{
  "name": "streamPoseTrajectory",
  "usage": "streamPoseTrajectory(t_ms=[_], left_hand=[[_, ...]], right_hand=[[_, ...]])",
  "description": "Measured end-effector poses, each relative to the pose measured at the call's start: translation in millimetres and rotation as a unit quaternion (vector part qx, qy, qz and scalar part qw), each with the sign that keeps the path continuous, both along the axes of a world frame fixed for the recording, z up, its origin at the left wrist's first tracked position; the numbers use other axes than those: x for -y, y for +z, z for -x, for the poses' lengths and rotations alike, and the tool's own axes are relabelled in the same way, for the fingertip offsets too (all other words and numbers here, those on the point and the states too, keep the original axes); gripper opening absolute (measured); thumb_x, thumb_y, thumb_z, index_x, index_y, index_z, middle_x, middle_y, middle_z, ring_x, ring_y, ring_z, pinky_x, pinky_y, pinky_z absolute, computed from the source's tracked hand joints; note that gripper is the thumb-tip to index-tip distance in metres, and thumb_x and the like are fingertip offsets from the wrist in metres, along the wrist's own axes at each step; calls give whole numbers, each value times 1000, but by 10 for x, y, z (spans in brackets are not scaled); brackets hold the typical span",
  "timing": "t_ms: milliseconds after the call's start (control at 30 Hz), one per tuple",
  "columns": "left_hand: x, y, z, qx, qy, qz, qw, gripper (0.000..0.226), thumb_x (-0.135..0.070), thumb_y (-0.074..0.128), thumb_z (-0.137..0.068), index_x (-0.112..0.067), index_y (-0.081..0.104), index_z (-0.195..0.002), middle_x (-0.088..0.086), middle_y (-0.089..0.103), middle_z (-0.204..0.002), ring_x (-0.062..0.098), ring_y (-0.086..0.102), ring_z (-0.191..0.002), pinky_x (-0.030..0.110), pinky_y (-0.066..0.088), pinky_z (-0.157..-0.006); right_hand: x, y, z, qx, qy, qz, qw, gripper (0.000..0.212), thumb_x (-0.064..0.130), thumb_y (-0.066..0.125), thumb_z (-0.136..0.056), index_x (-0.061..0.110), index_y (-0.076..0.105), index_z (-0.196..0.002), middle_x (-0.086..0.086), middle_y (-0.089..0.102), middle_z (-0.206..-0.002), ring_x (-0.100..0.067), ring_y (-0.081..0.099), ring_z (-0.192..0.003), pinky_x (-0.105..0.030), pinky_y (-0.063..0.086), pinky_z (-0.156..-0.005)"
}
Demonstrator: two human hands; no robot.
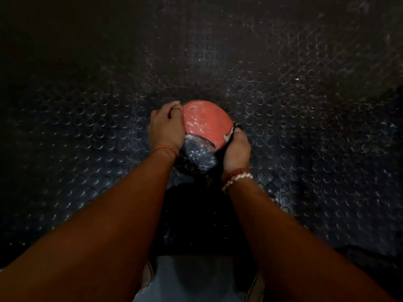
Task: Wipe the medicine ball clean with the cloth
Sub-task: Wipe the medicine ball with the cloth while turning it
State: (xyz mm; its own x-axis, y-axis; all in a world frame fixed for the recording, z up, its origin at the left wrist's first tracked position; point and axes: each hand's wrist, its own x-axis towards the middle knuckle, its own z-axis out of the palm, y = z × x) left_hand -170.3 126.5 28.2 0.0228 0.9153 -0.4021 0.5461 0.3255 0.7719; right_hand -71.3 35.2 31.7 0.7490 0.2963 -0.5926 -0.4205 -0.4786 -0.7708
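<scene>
A medicine ball (207,120), red on top with a black panel nearer me, sits on the floor and looks dusty with pale specks. My left hand (166,127) holds its left side, fingers curled over the upper edge. My right hand (236,151) is against the ball's right side, and its thumb pins a dark cloth (237,127) to the surface. Most of the cloth is hidden under that hand. A small whitish patch shows next to the thumb; whether it is cloth or worn ball I cannot tell.
Black rubber flooring (283,94) with raised round studs and pale scuffs spreads all around the ball. My own legs and shoes (148,277) are at the bottom of the view. The left and top edges are very dark.
</scene>
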Motion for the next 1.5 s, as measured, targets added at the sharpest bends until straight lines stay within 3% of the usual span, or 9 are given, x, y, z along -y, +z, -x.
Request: streamPoseTrajectory(t_ms=[267, 467, 600, 700, 767, 867, 1067, 1267, 1500], left_hand=[[-19, -100, 141, 31, -23, -20, 999, 41, -43, 43, -93, -27, 65, -124, 4, 56, -130, 14, 53, -114, 24, 37, -100], [0, -137, 231, 57, 7, -16, 998, 43, -49, 42, -87, -33, 67, -118, 0, 61, -126, 12, 56, -114, 35, 41, -107], [-23, -131, 226, 62, 18, -11, 998, 38, -46, 44, -89, -33, 68, -116, -2, 62, -125, 12, 57, -113, 35, 43, -106], [-55, -133, 231, 58, 26, -7, 998, 36, -43, 44, -92, -31, 68, -117, -3, 63, -125, 13, 57, -114, 37, 43, -106], [-76, -131, 215, 49, 33, -2, 998, 36, -42, 44, -94, -29, 68, -117, -3, 64, -124, 16, 58, -114, 38, 44, -105], [-118, -109, 169, 36, 49, 4, 998, 44, -46, 43, -89, -26, 69, -118, 1, 67, -121, 21, 59, -111, 41, 45, -102], [-130, -142, 173, 39, 62, 9, 997, 45, -46, 43, -91, -23, 68, -120, 3, 65, -122, 22, 59, -112, 38, 45, -101], [-140, -191, 190, 41, 58, 10, 997, 41, -45, 40, -95, -27, 66, -122, 0, 61, -124, 19, 56, -113, 34, 43, -96], [-212, -210, 220, 4, 37, 22, 999, 44, -45, 38, -92, -25, 70, -113, -4, 68, -114, 17, 60, -105, 26, 46, -87]], right_hand=[[-189, 146, 79, 286, 290, 46, 912, 48, 37, 40, -94, 15, 53, -136, -7, 43, -147, -27, 36, -136, -41, 26, -115], [-518, 91, -386, 71, 330, 47, 940, 36, 28, 43, -99, 5, 69, -104, -17, 65, -118, -29, 60, -110, -35, 45, -99], [-290, -160, -368, -126, 116, 29, 985, 29, 41, 54, -84, 18, 71, -79, -11, 72, -103, -30, 65, -104, -43, 50, -98], [-76, -97, -133, -191, -32, -1, 981, 29, 34, 50, -94, 15, 68, -80, -3, 67, -84, -22, 64, -81, -23, 53, -71], [-13, -31, 52, -105, -45, -4, 993, 31, 27, 44, -99, 8, 68, -96, -4, 65, -94, -19, 61, -87, -22, 47, -69], [13, 6, 311, 95, 36, 16, 995, 48, 36, 39, -97, 6, 55, -131, -13, 51, -135, -27, 46, -126, -30, 34, -106], [-213, 96, 109, 323, 310, 0, 894, 52, 37, 41, -91, 15, 54, -136, -8, 44, -148, -29, 35, -139, -40, 26, -116], [-515, 64, -397, 62, 249, -19, 966, 28, 24, 50, -97, 10, 69, -83, -10, 68, -93, -22, 61, -92, -40, 47, -96], [-148, -33, -161, -219, -54, -16, 974, 27, 33, 51, -95, 12, 67, -86, -6, 67, -84, -24, 64, -83, -31, 53, -74]])
